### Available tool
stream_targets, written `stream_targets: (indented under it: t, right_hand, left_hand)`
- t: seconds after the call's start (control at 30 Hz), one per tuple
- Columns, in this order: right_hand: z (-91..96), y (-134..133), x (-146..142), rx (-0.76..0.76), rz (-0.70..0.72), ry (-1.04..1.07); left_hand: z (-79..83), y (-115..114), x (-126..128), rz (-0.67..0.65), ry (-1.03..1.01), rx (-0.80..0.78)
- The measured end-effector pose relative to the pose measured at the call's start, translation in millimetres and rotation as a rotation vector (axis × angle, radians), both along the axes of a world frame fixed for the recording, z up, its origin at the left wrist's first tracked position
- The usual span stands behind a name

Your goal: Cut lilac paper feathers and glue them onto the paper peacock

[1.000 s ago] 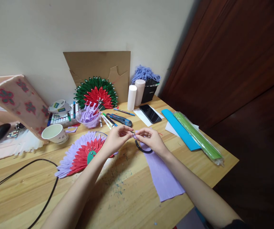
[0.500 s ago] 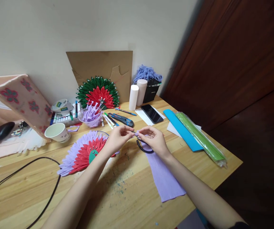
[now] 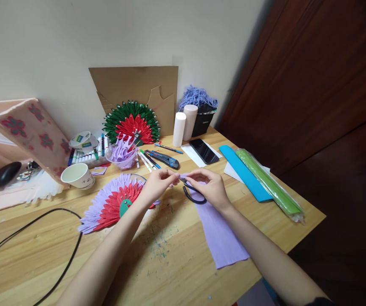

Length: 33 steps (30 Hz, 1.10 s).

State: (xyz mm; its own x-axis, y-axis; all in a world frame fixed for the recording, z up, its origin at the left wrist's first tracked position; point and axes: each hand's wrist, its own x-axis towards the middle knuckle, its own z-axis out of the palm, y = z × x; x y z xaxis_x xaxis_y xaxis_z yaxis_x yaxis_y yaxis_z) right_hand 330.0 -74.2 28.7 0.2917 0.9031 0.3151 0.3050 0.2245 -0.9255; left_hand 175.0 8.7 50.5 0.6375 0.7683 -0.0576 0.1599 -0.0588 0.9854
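Observation:
My left hand (image 3: 162, 183) is closed in a pinch, its fingertips almost meeting those of my right hand (image 3: 210, 187). The right fingers are pinched as well. Between them a small bit of purple crepe paper (image 3: 183, 175) shows, mostly covered by the fingers. Just beneath my hands, black-handled scissors (image 3: 194, 200) rest on a long strip of purple crepe paper (image 3: 222, 240). Left of my left wrist lies a fan-shaped paper peacock (image 3: 108, 208) with purple and red feathers and a green body.
A bowl of purple scraps (image 3: 122, 159), paper cup (image 3: 77, 176), utility knife (image 3: 163, 159), and phone (image 3: 203, 151) stand or lie behind my hands. A green paper roll (image 3: 268, 185) is at right, a black cable (image 3: 58, 276) at left. Cardboard (image 3: 131, 83) leans on the wall.
My hands have drawn slightly closer, and the purple bit between the fingertips shows less. More of the scissors is visible below them. The camera view has shifted a little.

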Motion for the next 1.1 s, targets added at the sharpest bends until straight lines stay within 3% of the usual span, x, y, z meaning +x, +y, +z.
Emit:
stream_targets:
  t: [0.27,0.67,1.1]
  right_hand:
    - [7.1,-4.5,-0.3,0.204,-0.015,-0.341]
    - [3.4,-3.7,-3.3,0.133,-0.054,-0.25]
    - [3.8,-4.2,-2.4,0.147,-0.062,-0.361]
  left_hand:
    - [-0.3,0.6,0.8,0.033,-0.002,-0.028]
    - [-1.1,0.8,-0.5,0.011,-0.017,0.037]
    - [4.3,0.6,-2.8,0.035,0.062,0.146]
